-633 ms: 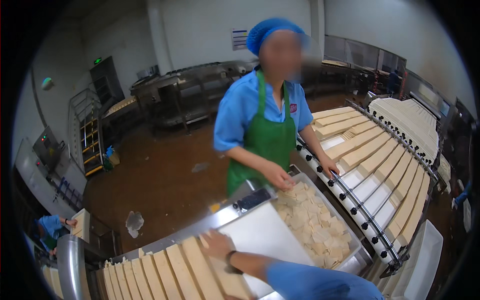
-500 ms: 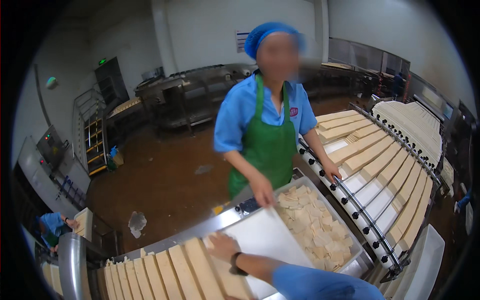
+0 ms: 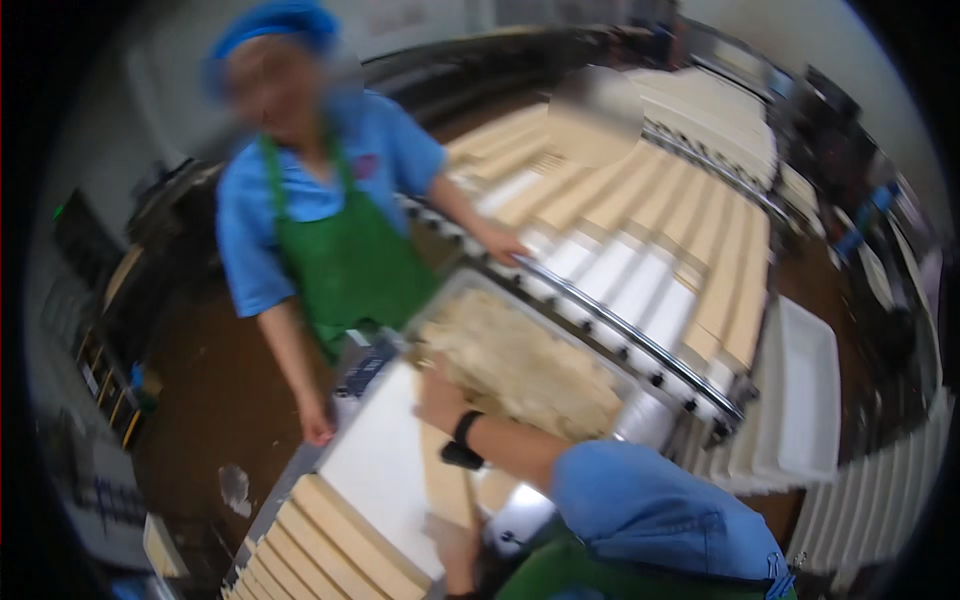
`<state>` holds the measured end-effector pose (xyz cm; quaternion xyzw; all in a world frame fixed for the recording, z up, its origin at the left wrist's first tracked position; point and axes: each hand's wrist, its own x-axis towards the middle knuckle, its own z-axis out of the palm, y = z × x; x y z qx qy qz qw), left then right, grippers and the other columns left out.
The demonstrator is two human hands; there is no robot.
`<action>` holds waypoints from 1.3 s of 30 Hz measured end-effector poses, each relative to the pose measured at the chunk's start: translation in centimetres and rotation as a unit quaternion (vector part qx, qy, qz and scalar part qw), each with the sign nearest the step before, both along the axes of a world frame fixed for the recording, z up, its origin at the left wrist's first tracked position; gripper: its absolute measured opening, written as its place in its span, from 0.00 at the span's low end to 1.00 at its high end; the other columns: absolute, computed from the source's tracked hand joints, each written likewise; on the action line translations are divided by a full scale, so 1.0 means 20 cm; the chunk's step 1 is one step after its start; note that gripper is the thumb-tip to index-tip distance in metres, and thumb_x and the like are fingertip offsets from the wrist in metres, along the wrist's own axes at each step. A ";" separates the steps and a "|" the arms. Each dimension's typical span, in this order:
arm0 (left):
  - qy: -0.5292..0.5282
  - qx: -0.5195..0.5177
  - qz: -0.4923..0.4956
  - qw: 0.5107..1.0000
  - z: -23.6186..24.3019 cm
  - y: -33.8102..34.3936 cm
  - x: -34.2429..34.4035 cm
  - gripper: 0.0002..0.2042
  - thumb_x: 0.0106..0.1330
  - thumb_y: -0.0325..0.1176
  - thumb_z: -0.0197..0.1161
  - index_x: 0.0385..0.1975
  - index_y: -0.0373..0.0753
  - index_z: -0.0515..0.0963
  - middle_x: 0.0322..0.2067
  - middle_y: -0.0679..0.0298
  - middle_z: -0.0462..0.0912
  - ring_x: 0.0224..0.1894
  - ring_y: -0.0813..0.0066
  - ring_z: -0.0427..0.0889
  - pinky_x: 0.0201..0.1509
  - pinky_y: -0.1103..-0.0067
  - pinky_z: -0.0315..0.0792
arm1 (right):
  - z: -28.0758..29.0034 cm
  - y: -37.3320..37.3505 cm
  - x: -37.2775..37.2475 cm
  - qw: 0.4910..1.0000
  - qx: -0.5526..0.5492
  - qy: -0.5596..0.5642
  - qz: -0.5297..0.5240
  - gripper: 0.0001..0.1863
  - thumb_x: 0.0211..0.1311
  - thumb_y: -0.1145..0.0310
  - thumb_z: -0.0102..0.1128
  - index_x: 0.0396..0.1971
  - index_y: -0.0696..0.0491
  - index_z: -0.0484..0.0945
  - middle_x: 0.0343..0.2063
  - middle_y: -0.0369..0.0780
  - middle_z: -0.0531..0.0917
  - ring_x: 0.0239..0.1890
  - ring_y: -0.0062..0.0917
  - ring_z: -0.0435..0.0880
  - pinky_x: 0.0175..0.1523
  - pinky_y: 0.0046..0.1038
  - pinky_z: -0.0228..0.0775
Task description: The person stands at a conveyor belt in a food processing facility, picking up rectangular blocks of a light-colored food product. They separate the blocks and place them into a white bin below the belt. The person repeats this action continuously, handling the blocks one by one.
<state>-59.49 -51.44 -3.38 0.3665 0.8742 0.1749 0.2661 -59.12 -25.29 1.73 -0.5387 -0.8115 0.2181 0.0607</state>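
Observation:
My right hand (image 3: 437, 398), wearing a dark wristband, grips the far end of a long pale slab (image 3: 448, 480). At the slab's near end is my left hand (image 3: 452, 550), blurred, with its fingers against it. The slab lies along the right edge of a white work surface (image 3: 380, 430), beside a row of similar slabs (image 3: 310, 530). Just beyond my right hand, a tub (image 3: 625, 385) holds many pale cut pieces, smeared by motion in this view.
A co-worker (image 3: 330, 250) in blue cap and green apron stands across the work surface, one hand on the rail (image 3: 630, 330) of a slatted conveyor carrying long slabs. White trays (image 3: 800, 390) are stacked at the right. A stepped platform (image 3: 110, 390) stands far left.
The view has swung right and blurred. My hands have shifted a slab away from the row, across the white surface toward the tub. The co-worker's free hand has dropped to the work surface's edge.

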 end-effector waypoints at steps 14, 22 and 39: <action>0.024 0.343 -0.123 0.931 0.46 0.84 0.79 0.36 0.49 0.28 0.67 0.60 0.35 0.59 0.60 0.39 0.50 0.59 0.38 0.59 0.63 0.61 0.58 | 0.33 0.57 1.65 0.879 0.062 0.262 -0.394 0.38 0.50 0.53 0.61 0.56 0.60 0.60 0.49 0.55 0.70 0.54 0.51 0.71 0.57 0.44 0.66; -0.095 0.325 -0.272 0.901 0.51 1.36 1.14 0.34 0.50 0.29 0.70 0.59 0.36 0.62 0.59 0.44 0.55 0.58 0.44 0.63 0.62 0.64 0.61 | 0.04 1.20 2.39 0.948 0.135 -0.125 -0.259 0.30 0.58 0.45 0.46 0.41 0.59 0.77 0.42 0.52 0.80 0.47 0.45 0.79 0.47 0.42 0.72; -0.233 0.365 -0.186 0.882 0.17 1.64 1.23 0.31 0.54 0.16 0.45 0.63 0.38 0.58 0.57 0.47 0.62 0.62 0.54 0.62 0.63 0.71 0.59 | 0.19 0.68 2.00 0.947 0.167 0.100 0.255 0.16 0.48 0.73 0.59 0.41 0.49 0.80 0.59 0.47 0.66 0.61 0.44 0.62 0.60 0.53 0.51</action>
